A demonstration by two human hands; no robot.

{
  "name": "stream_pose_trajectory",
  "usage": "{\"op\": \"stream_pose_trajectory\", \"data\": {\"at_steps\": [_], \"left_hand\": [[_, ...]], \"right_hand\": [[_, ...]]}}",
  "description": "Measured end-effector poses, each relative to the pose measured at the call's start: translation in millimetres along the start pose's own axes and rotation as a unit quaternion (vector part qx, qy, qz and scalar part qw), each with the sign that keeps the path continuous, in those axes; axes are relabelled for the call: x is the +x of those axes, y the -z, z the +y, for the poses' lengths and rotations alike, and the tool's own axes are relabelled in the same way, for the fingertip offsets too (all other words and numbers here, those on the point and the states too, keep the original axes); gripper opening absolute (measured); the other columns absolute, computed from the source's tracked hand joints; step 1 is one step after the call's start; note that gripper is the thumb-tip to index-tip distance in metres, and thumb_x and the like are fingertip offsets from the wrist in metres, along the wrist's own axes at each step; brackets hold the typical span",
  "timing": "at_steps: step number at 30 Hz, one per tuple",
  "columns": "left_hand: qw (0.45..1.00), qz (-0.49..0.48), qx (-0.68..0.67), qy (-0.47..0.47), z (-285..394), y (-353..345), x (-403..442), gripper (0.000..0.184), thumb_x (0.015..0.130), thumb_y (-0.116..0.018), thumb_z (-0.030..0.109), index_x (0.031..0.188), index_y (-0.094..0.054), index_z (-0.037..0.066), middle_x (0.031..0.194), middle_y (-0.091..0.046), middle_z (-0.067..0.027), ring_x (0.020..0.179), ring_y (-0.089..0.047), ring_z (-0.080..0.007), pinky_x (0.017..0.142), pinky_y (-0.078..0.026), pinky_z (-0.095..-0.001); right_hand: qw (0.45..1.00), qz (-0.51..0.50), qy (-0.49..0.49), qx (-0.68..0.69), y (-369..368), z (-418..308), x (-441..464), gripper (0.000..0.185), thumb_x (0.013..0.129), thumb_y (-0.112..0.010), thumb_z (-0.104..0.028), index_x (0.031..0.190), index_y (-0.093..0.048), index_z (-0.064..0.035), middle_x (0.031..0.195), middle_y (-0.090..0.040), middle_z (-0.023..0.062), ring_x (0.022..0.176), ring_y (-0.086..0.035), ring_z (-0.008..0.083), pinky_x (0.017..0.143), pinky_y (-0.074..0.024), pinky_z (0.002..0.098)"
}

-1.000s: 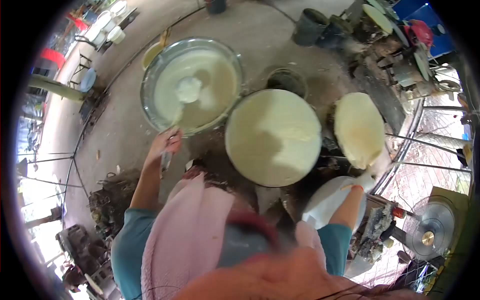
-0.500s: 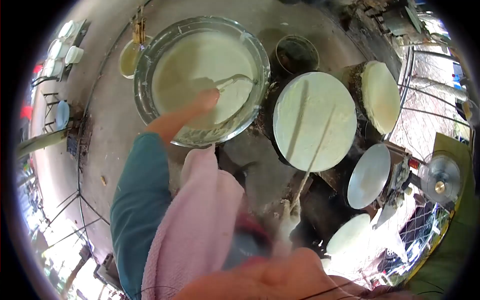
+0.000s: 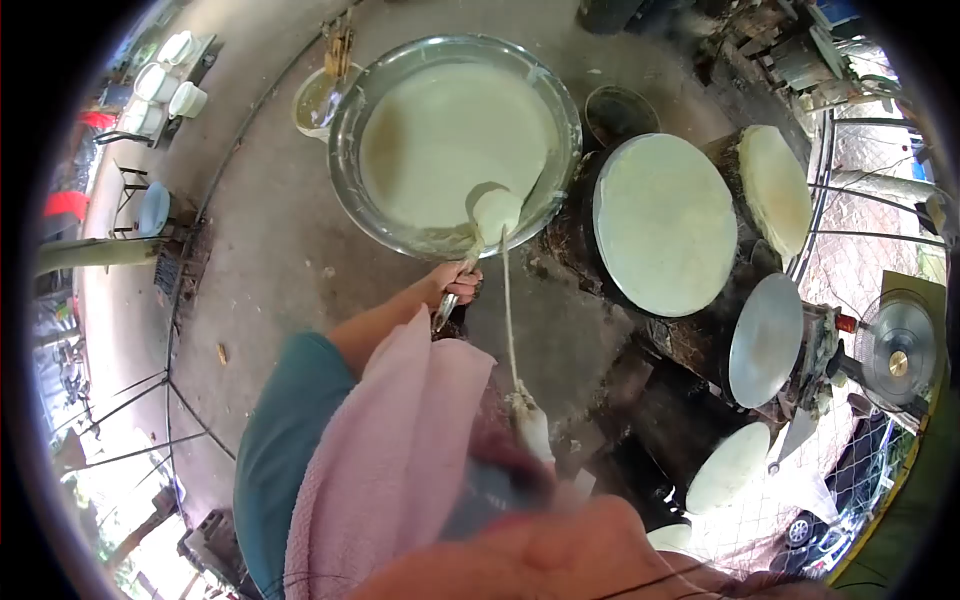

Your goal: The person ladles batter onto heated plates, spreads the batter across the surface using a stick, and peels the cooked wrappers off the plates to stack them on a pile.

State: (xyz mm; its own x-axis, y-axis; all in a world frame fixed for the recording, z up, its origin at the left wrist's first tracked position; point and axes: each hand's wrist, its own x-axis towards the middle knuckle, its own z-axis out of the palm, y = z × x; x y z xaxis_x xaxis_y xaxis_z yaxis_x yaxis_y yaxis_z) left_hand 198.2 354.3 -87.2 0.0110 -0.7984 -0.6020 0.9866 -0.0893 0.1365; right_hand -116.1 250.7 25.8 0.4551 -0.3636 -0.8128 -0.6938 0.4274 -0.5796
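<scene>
My left hand (image 3: 457,284) is closed around the handle of a metal ladle (image 3: 497,214). The ladle's bowl, coated in white batter, hangs over the near right side of a wide metal basin (image 3: 345,190). Pale, creamy batter (image 3: 455,140) fills much of that basin. My right hand (image 3: 533,430), in a whitish glove or cloth, grips a long thin stick (image 3: 510,320) whose far tip meets the ladle's bowl in this view; whether they touch I cannot tell. To the right, a large round surface (image 3: 665,225) is covered with a smooth white layer.
Another white-topped drum (image 3: 775,195) stands behind, and a bare metallic disc (image 3: 766,340) and a pale disc (image 3: 728,468) nearer. A dark pot (image 3: 621,115), a small bowl (image 3: 312,110) and a fan (image 3: 898,350) are around. A pink towel (image 3: 390,440) hangs before me.
My left hand has drawn back from over the batter to the basin's near side with the ladle. My right hand has swung the stick left, off the round white surface. The view has shifted.
</scene>
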Motion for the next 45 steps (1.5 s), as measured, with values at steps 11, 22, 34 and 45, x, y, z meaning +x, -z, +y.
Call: {"op": "stream_pose_trajectory", "data": {"at_steps": [11,22,34,45], "left_hand": [[0.928,-0.355,-0.090,-0.064,13,-172,-187,0.027,0.100,-0.040,0.026,0.102,-0.049,0.000,0.058,-0.039,0.0059,0.037,-0.033,-0.0049,0.044,-0.029,-0.0203],[0.929,-0.057,0.164,-0.327,141,-215,-154,0.022,0.097,-0.039,0.016,0.086,-0.049,-0.001,0.058,-0.037,0.0044,0.044,-0.039,-0.0067,0.043,-0.029,-0.0215],[0.946,-0.155,0.282,0.047,56,-346,-22,0.029,0.100,-0.036,0.022,0.100,-0.049,-0.003,0.062,-0.038,0.0070,0.037,-0.032,-0.0007,0.038,-0.025,-0.0195],[0.871,-0.252,0.394,0.151,-187,-525,243,0.029,0.101,-0.035,0.025,0.097,-0.049,0.000,0.061,-0.037,0.0073,0.037,-0.031,-0.0025,0.042,-0.028,-0.0222]], "right_hand": [[0.961,-0.011,0.267,0.070,35,10,-90,0.037,0.094,-0.053,-0.010,0.130,-0.050,-0.0006,0.085,-0.058,-0.0046,0.068,-0.050,0.0018,0.058,-0.0413,0.0172],[0.891,0.169,0.272,0.322,64,-17,-77,0.049,0.093,-0.057,-0.014,0.139,-0.042,-0.0082,0.075,-0.057,-0.0040,0.050,-0.042,0.0018,0.041,-0.0303,0.0159],[0.813,0.341,0.282,0.380,145,39,-44,0.040,0.091,-0.059,-0.008,0.130,-0.050,-0.0017,0.093,-0.063,0.0008,0.069,-0.054,0.0037,0.055,-0.0413,0.0153],[0.765,0.424,0.194,0.444,351,125,-53,0.044,0.093,-0.056,-0.008,0.135,-0.046,-0.0003,0.111,-0.060,0.0018,0.090,-0.057,0.0076,0.081,-0.0472,0.0211]]}}
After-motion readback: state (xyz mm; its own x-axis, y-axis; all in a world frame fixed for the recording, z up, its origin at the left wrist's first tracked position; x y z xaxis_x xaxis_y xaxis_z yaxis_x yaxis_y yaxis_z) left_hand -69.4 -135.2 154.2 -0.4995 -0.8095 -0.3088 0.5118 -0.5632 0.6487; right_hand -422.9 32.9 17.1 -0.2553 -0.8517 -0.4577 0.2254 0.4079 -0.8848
